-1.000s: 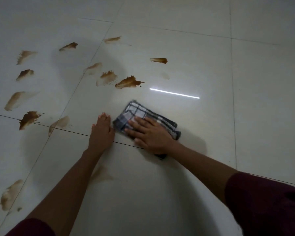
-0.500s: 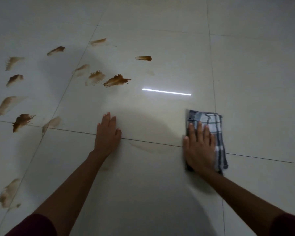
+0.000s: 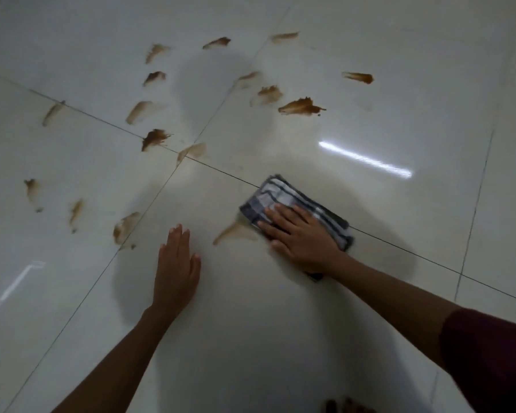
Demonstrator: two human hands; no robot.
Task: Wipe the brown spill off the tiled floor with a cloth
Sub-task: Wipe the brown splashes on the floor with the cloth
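1 cloth (image 3: 283, 198) | R hand (image 3: 303, 238) fingers flat on it | L hand (image 3: 176, 271) flat | ~17 brown smears (image 3: 300, 107)

A bright white streak of reflected light (image 3: 365, 158) lies across the glossy tile toward the right. A fainter, angled reflection (image 3: 15, 286) shows near the left edge. Thin dark grout lines (image 3: 475, 204) cross between the tiles. A dark maroon sleeve (image 3: 492, 362) fills the lower right corner. At the bottom edge, toes of a bare foot (image 3: 347, 408) just show.
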